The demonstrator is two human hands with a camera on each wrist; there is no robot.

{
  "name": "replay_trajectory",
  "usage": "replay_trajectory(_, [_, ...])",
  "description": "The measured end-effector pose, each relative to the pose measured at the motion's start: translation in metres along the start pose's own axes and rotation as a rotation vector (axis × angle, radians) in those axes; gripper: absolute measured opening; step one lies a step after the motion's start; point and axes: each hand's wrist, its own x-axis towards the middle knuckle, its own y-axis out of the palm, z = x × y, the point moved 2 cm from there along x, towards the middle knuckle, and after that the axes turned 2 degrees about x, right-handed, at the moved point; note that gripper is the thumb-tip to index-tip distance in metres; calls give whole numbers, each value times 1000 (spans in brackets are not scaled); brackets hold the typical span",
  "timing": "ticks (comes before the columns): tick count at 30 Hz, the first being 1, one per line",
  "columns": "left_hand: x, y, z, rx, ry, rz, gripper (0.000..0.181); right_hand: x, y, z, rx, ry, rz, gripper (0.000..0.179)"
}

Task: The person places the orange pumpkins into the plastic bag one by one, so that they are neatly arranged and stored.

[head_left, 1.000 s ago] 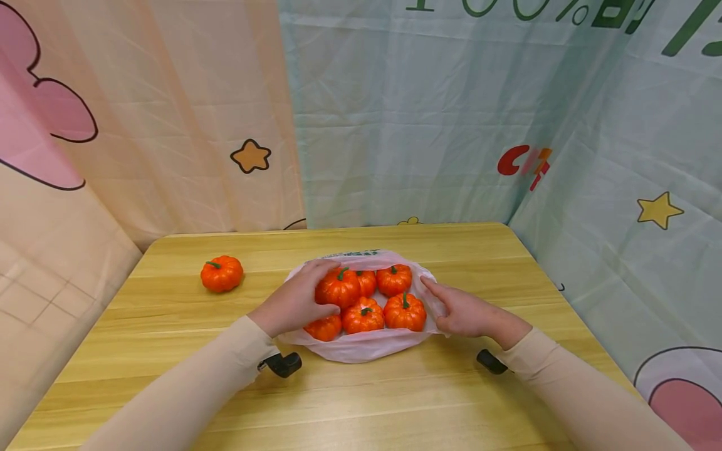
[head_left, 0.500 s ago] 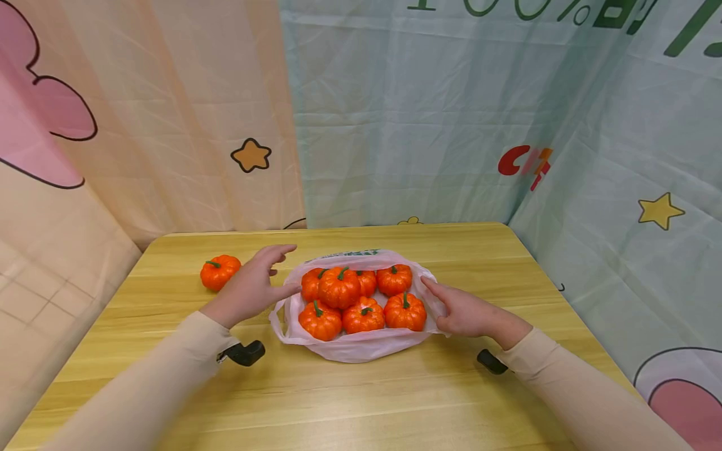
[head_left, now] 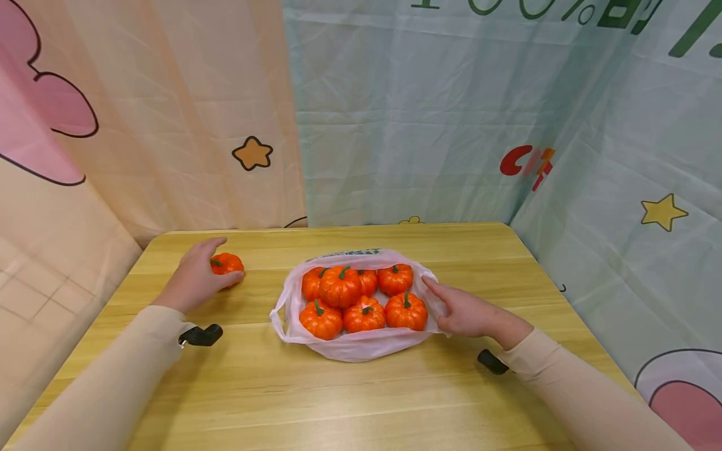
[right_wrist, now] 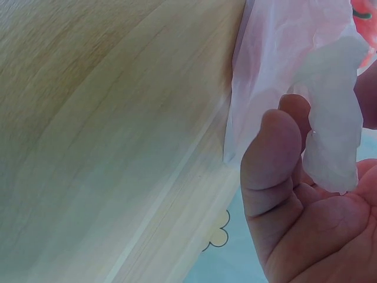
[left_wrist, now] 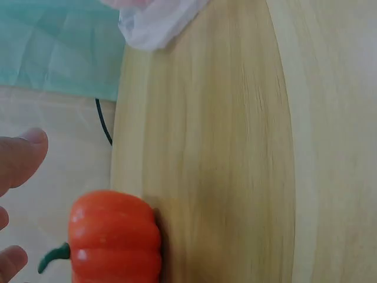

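Observation:
My left hand (head_left: 194, 275) is at a lone small orange pumpkin (head_left: 230, 262) on the left of the table, fingers spread behind it and thumb in front. In the left wrist view, a gap shows between the fingers and that pumpkin, its green stem pointing toward them. A pale pink plastic bag (head_left: 361, 352) lies with its mouth wide in the middle, several small pumpkins (head_left: 340, 288) inside. At the bag's right side my right hand (head_left: 470, 310) grips its edge. The right wrist view shows fingers curled round a bunched bag handle (right_wrist: 336, 118).
The bag's left handle loop (head_left: 277, 319) lies loose on the wooden table (head_left: 338, 407). Printed cloth curtains (head_left: 406, 125) hang behind the table and along both sides. Each wrist carries a black camera mount.
My left hand has let go of a pumpkin in the bag and moved left to the lone pumpkin. The right hand has stayed at the bag's right side.

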Motion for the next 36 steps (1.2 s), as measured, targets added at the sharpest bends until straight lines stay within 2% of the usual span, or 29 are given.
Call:
replay_trajectory(5, [3,2,23,-7,-56,22,99,0,0,-1,-15,-1,-2,91])
replay_trajectory(12, [9,8,36,-58,-128,79,106,0,0,-2,-3,7,-1,91])
replay_trajectory(23, [12,19,43,-153,-180,89,98,0,1,0,-9,9,1,91])
replay_trajectory(36, [10,19,43,-168,-213,71,97,0,2,0,12,22,4,91])
